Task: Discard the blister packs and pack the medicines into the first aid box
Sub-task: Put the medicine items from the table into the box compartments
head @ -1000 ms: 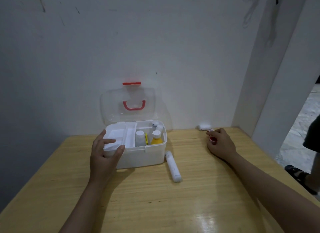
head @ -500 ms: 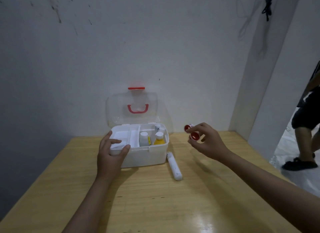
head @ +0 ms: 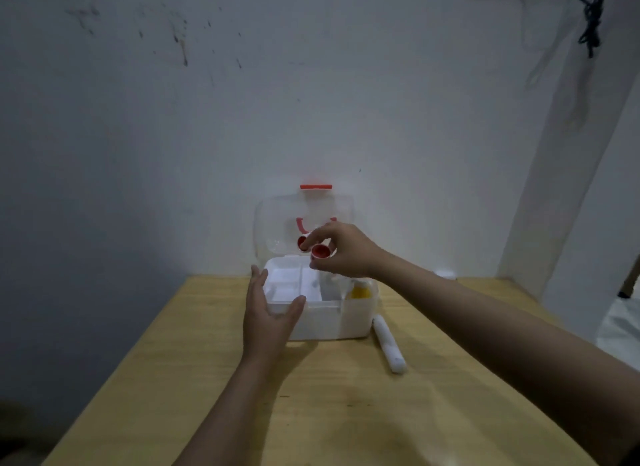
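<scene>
Pinching two red-capped vials (head: 320,251) over the first aid box (head: 353,315), right hand (head: 348,252) must lower them in; straight-fingered left hand (head: 266,318) braces the box.

Upright lid (head: 277,219) walls box (head: 325,323) rear; tube (head: 388,344) flanks right.

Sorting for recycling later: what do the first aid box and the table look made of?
First aid box: plastic by the look, milky white body, see-through lid. Table: likely wood or laminate, visible grain, glossy sheen.
</scene>
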Demonstrator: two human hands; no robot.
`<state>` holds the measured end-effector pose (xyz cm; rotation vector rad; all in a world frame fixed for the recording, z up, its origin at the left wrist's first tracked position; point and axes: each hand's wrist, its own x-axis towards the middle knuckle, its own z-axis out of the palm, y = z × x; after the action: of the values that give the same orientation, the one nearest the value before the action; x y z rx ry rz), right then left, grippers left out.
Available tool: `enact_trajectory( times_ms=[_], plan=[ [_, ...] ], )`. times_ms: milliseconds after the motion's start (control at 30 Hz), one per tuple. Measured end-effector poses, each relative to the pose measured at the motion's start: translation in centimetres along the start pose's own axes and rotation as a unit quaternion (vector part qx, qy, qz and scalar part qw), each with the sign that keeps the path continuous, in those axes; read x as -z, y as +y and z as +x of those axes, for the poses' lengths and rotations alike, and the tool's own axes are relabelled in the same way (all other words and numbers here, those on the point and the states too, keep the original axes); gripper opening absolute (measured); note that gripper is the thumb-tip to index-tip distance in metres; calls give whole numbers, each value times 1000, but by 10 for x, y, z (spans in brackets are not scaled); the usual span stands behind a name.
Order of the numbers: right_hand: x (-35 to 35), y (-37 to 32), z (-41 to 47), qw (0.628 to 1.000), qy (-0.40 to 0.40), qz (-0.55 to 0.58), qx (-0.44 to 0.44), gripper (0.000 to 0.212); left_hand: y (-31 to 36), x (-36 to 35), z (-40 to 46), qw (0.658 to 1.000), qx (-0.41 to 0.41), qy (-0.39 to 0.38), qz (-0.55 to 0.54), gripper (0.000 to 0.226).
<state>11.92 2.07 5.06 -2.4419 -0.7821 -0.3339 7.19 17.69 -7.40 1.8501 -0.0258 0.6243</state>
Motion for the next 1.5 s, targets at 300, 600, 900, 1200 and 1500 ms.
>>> enact_trajectory(
  times_ms=[300,600,900,1200,1500],
  plan=[
    [-55,6,55,996,-74,-44,-26,28,-4,0,2,999,18,-8,-34,90],
    [-67,9,58,996,-75,-11,-44,17,-12,0,5,999,5,-1,-32,88],
    [-65,9,57,994,-94,-16,-60,29,-14,1,5,999,-5,-1,-35,83],
    [-62,11,60,990,-113,-21,-80,38,-14,0,5,999,3,-5,-39,83],
    [-63,7,62,989,-118,-23,-85,32,-17,-1,7,999,2,-2,-38,83]
  ],
)
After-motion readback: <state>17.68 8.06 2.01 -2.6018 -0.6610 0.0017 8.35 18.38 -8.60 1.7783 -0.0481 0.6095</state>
